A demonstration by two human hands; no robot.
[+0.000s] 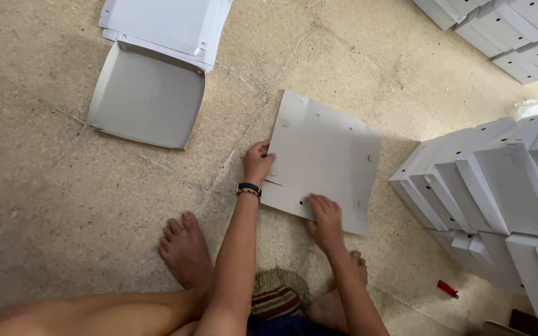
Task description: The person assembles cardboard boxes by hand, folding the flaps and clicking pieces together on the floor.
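From the head camera, the left hand (258,163) curls its fingers over the left edge of a flat white die-cut cardboard sheet (322,158) lying on the speckled stone floor (45,186), thumb pinching that edge. The right hand (325,219) presses down on the sheet's near edge, fingers bent and close together. The sheet stretches away beyond both hands. Folded white boxes (499,186) are stacked to the right; a pile of flat white sheets (157,68) lies at far left.

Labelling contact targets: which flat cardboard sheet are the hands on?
The sheet in the middle, under left hand and right hand. The flat stack up-left lies untouched.
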